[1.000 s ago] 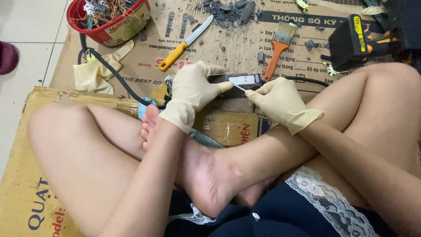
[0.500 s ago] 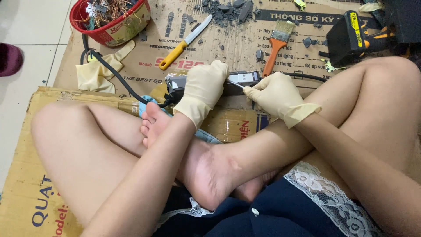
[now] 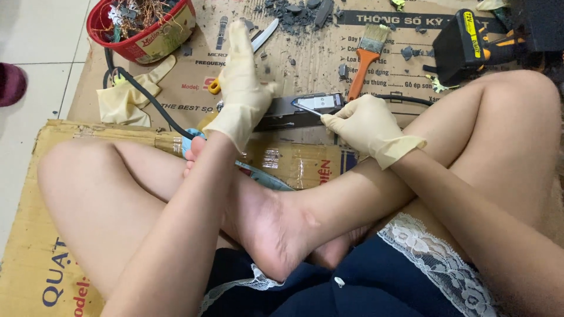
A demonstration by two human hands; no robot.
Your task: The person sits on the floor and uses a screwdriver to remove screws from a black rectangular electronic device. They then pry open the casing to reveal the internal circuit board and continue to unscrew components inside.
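Just ahead of the crossed legs, on the flattened cardboard (image 3: 305,64), the gloved right hand (image 3: 367,126) pinches a thin metal tool (image 3: 306,108) whose tip touches the dark slim device (image 3: 299,111) lying between both hands. The gloved left hand (image 3: 244,88) is raised with its fingers straight and pressed together — its heel over the device's left end. Beyond the right hand lies an orange-handled paintbrush (image 3: 365,58); far left of the left hand — a red bowl (image 3: 141,23) of scrap wire.
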